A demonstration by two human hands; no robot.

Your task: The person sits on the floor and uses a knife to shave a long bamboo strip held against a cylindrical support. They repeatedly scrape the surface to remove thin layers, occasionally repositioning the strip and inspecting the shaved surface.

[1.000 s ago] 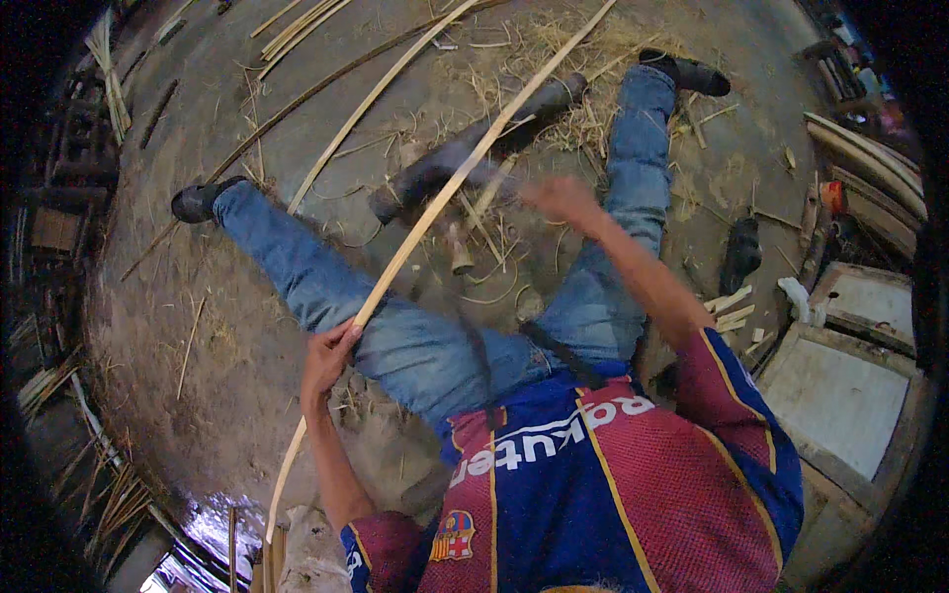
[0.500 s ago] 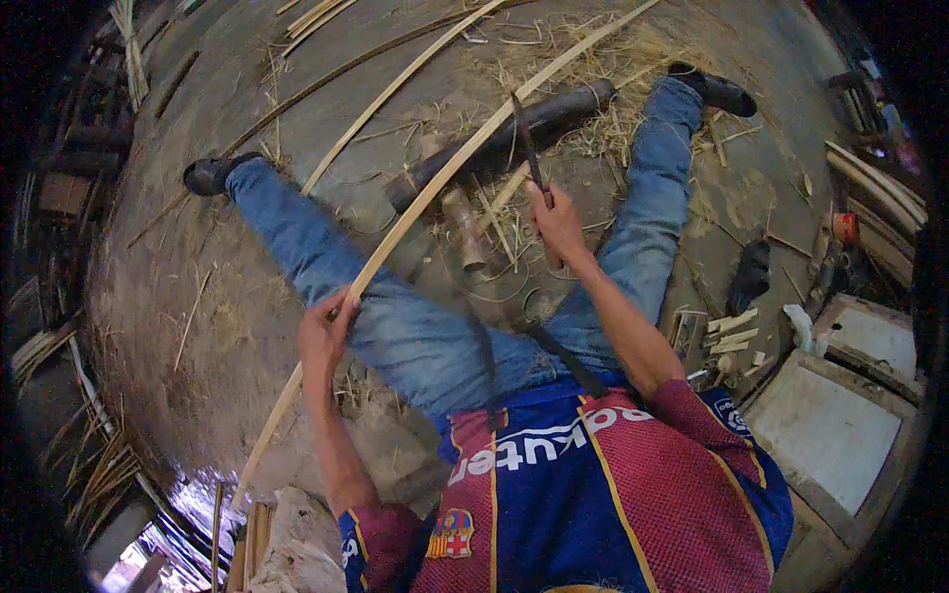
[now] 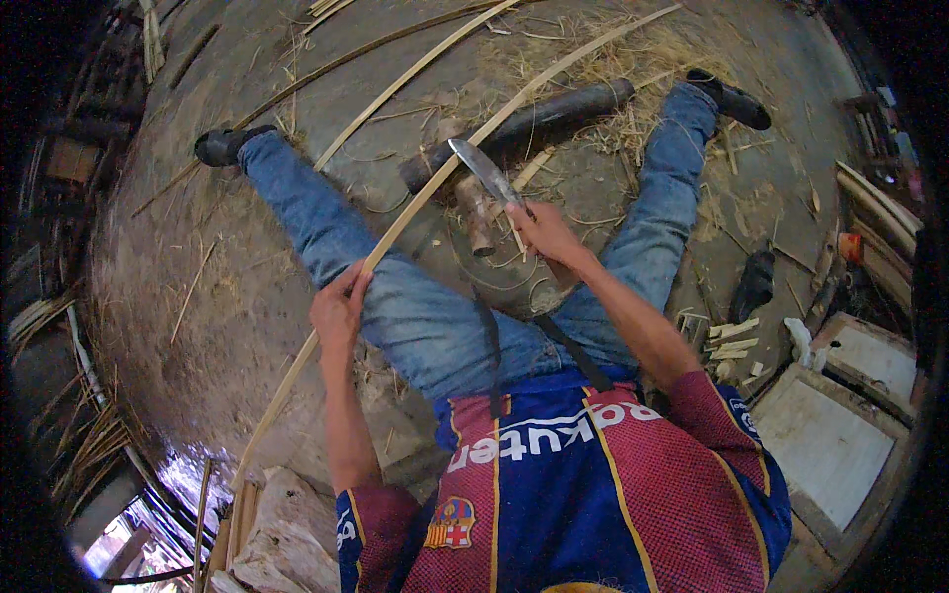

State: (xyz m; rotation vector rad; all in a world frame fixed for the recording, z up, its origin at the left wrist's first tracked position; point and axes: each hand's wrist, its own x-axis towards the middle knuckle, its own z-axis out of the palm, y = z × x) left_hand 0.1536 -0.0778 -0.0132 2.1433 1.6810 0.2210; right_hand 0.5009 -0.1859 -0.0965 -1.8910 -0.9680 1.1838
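Observation:
A long, pale strip of split bamboo slants from beside my left side, over my left thigh and on across a dark round log. My left hand pinches it above the thigh. In my right hand, between my spread legs, is a knife gripped by its handle. The broad, curved blade points up and left, its tip close to the strip; whether the two touch I cannot tell. Below the blade lies a short brown wooden piece, partly covered by it.
Fibrous shavings litter the floor around the log's far end. Another pale strip lies past my left foot. Short cut pieces and a dark shoe-like thing are at right, near a framed white panel.
The knife has swung left and turned, so its blade now shows broadside near the strip. My left hand still grips the strip.

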